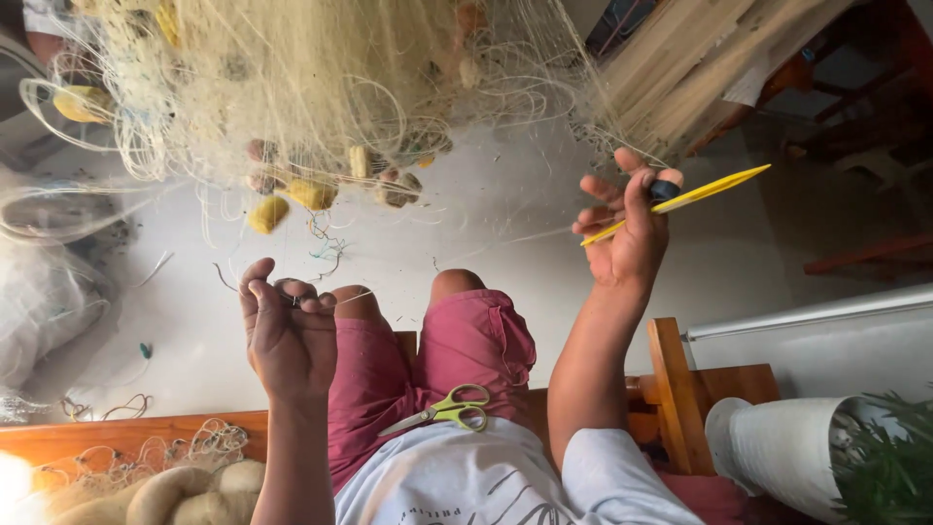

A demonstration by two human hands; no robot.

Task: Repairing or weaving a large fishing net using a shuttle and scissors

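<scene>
My right hand [627, 228] is raised and grips a yellow netting needle [695, 194] with a dark band near my thumb; a thin line runs from it toward the net. My left hand [287, 326] is held up lower left, fingers curled, pinching a fine strand of the fishing net [292, 78]. The pale net hangs in a tangled heap above, with yellow floats [267, 212] caught in it. Green-handled scissors [447, 408] lie on my lap, on red shorts [466, 350].
I sit on a wooden bench [680, 389] above a pale concrete floor [486, 214]. Wooden planks [690, 58] lean at the upper right. More net and a cream rope [165, 491] lie at the lower left. A white plant pot [777, 447] stands at the lower right.
</scene>
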